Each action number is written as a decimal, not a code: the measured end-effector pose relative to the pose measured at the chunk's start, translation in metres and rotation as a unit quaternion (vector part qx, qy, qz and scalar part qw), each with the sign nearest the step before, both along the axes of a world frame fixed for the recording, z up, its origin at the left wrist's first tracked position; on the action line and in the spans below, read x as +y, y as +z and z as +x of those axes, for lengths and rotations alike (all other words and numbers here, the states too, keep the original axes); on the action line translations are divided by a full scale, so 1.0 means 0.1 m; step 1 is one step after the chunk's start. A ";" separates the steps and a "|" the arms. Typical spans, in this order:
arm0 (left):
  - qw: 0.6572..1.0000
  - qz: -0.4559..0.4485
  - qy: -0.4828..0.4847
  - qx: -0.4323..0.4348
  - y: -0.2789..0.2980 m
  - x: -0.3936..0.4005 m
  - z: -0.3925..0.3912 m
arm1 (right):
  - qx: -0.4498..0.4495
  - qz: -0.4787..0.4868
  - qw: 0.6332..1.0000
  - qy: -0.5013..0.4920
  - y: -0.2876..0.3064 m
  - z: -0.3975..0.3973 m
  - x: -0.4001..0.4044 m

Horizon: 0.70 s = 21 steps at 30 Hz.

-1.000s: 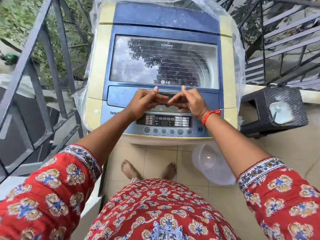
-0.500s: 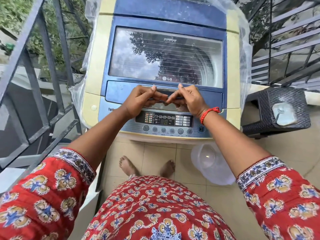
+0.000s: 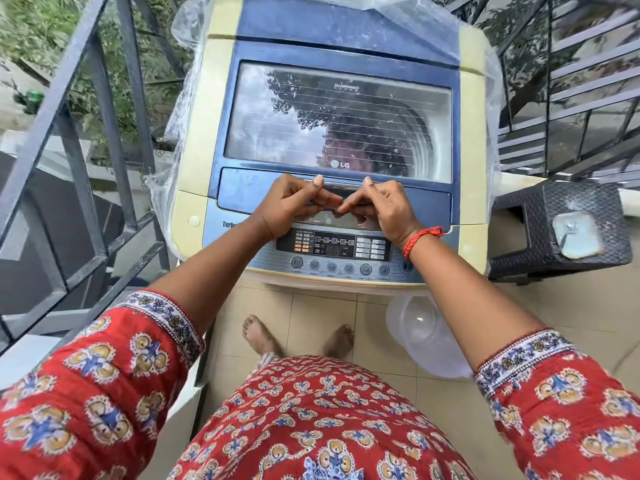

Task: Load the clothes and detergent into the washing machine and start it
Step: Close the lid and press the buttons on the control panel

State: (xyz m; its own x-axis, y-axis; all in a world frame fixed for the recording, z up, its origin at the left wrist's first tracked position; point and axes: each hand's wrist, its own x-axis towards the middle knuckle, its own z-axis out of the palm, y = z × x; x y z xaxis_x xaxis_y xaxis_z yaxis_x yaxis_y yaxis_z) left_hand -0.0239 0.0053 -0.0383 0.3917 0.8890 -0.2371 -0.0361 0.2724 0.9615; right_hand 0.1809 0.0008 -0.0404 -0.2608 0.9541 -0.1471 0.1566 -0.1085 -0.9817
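A blue and cream top-load washing machine (image 3: 194, 133) stands in front of me, its glass lid (image 3: 339, 123) lying flat and closed. The glass mirrors sky and leaves, and something dark shows in the drum; I cannot tell what it is. My left hand (image 3: 292, 207) and my right hand (image 3: 386, 211) sit side by side on the lid handle (image 3: 341, 192) at the lid's front edge. The fingers curl under the handle and the thumbs rest on top. The control panel (image 3: 334, 245) with its display and a row of round buttons lies just below my wrists.
Clear plastic wrap (image 3: 173, 143) hangs around the machine's sides. A dark wicker stool (image 3: 519, 237) with a pale flat object (image 3: 576, 233) stands at the right. A clear plastic tub (image 3: 424, 336) lies on the tiled floor by my feet. A metal railing (image 3: 79, 161) runs along the left, stairs (image 3: 575, 77) at the right.
Both hands have stayed on the lid handle and the lid has stayed closed. My view has shifted slightly, so the machine sits a little lower in the frame.
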 end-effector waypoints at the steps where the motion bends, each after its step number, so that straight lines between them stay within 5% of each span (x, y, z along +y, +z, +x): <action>1: 1.000 0.002 0.001 0.004 -0.01 0.00 0.00 | 0.000 0.001 1.000 0.001 0.00 0.00 0.00; 21: 1.000 0.012 -0.005 0.016 0.00 0.02 0.01 | -0.007 0.012 1.000 -0.002 -0.01 0.01 0.03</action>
